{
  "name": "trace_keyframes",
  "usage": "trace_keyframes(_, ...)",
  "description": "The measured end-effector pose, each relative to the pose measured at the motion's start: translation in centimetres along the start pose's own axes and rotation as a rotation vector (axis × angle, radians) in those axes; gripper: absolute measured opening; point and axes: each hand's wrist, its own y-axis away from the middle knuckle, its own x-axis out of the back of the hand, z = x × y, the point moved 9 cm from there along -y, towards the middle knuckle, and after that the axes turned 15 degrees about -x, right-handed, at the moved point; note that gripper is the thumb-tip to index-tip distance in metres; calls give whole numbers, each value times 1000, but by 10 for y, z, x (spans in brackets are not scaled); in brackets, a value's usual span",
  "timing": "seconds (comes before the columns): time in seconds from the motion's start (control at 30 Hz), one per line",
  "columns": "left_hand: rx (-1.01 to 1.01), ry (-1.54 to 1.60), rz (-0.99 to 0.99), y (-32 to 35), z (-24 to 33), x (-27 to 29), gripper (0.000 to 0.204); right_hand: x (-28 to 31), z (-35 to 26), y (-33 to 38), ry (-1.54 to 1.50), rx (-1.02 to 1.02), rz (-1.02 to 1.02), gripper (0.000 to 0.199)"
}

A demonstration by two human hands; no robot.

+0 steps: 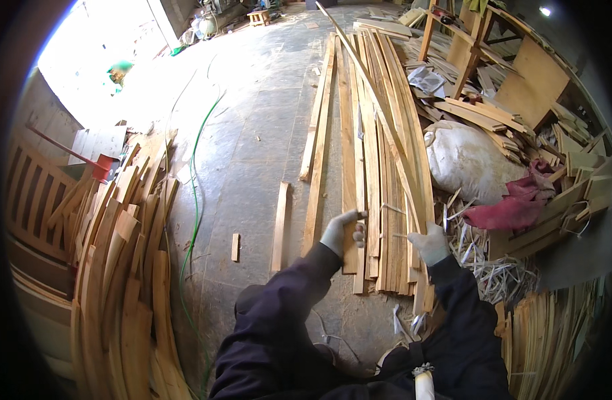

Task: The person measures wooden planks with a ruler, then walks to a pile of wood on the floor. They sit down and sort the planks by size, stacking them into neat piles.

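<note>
My right hand [430,245], in a pale glove, grips the near part of a long wooden strip [390,137]. That strip lies slantwise over the others, running far up the floor. My left hand [338,233], also gloved and with a dark fingertip, is closed with curled fingers over the near end of a wooden board [349,262]. Whether it grips that board or something smaller cannot be seen. Between and beyond my hands lie several long wooden strips [372,167] side by side, their near ends uneven. White ties [394,209] show across some of them.
Left of me stand stacked wood pieces [122,267]; a green hose [196,160] crosses the floor. Short offcuts [281,227] lie left of the strips. On the right are a white sack [467,160], red cloth [509,207], shredded white straps [499,277] and a scrap-wood heap [482,117].
</note>
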Motion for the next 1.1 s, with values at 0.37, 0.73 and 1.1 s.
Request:
trace_keyframes(0.37,-113,-213,-89,8,34,-11,43,-43,50,-4,-919,-575,-656,36)
trace_keyframes(0.73,-177,-320,-25,31,83,-28,50,-105,46,7,35,159,-564,23)
trace_keyframes(1.1,-157,-201,-159,26,93,-33,50,-141,168,-16,411,-336,-292,48)
